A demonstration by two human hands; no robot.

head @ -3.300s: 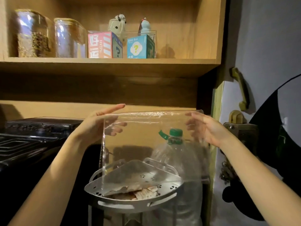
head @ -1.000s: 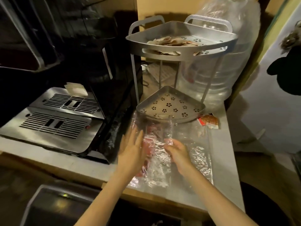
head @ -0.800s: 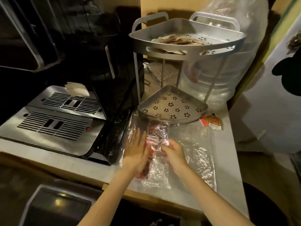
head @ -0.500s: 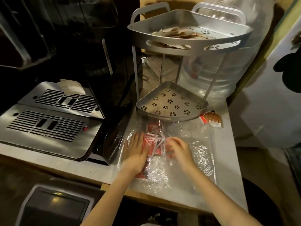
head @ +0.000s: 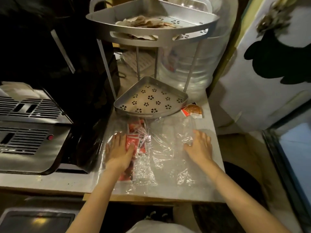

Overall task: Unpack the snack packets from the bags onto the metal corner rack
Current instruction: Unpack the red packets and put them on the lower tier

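The metal corner rack (head: 183,100) stands at the back of the white counter. Its top tier holds several beige snack packets (head: 144,22); its lower tier holds nothing. In front of it lie clear plastic bags (head: 165,148), flat and crinkled. The left bag holds red snack packets (head: 134,140). My left hand (head: 120,152) lies flat on that bag, fingers spread over the red packets. My right hand (head: 198,147) rests open on the empty bag to the right. One orange packet (head: 192,110) lies loose beside the rack's lower tier.
A black and steel coffee machine (head: 33,132) fills the left side, close to the bags. A large clear water bottle (head: 193,68) stands behind the rack. A white fridge door (head: 269,81) bounds the right. The counter's front edge (head: 151,198) runs just below my wrists.
My right hand has slid right, away from the red packets, onto the empty bag. My left hand stays pressed on the packet bag. The view has tilted down from the shelf to the counter.
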